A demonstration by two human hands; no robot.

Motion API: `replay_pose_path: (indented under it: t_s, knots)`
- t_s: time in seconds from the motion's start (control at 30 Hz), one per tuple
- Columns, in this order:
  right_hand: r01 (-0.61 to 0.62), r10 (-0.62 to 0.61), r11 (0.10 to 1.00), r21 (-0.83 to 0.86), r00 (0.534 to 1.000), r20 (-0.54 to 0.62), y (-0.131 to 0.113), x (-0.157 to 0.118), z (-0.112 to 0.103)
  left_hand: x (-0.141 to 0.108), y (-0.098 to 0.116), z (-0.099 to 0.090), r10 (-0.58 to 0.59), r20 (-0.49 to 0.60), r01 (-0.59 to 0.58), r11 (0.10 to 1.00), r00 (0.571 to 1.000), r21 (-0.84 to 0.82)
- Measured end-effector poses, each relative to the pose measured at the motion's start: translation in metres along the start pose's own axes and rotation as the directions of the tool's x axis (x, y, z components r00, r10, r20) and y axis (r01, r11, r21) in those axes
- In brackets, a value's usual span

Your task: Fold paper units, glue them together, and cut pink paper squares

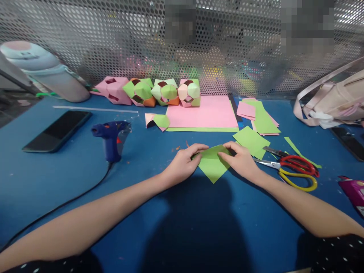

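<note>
Between my two hands is a square of green paper (pixel 214 165), turned so one corner points toward me. My left hand (pixel 186 161) pinches its left corner between thumb and fingers. On the opposite corner, my right hand (pixel 240 157) has its thumb on top and its fingers behind the sheet. A faint crease runs across the paper near its upper part. Just beyond my right hand lie more green paper squares (pixel 250 141). Scissors with red and yellow handles (pixel 298 170) rest beside my right wrist, their blades pointing at it.
Several folded paper balls (pixel 166 92) line the back by the perforated metal panel. Pink sheets (pixel 201 113) and a small folded piece (pixel 159 120) lie before them. A blue glue gun (pixel 112 142) with a cord, a phone (pixel 58 131) and a bottle (pixel 48 72) are left; a bag (pixel 335 94) is right.
</note>
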State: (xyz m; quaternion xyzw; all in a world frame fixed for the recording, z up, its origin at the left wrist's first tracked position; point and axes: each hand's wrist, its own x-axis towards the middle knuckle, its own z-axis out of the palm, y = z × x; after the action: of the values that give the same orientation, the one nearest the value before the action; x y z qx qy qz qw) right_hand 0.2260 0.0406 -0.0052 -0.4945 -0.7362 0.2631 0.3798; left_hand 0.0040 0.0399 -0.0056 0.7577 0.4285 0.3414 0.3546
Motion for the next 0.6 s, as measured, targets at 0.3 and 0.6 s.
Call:
replay_pose_path:
  t_s: [0.3,0.6]
  knots:
    - [0.435,-0.417,0.889,-0.142,0.898,0.143,0.010,-0.015,-0.006,-0.003,-0.007,-0.016,0.134,0.031,-0.137,0.931,0.990,0.338]
    - [0.691,-0.584,0.644,-0.328,0.721,0.373,0.004,-0.016,-0.006,-0.002,-0.012,-0.020,0.215,0.057,-0.222,0.916,0.975,0.334]
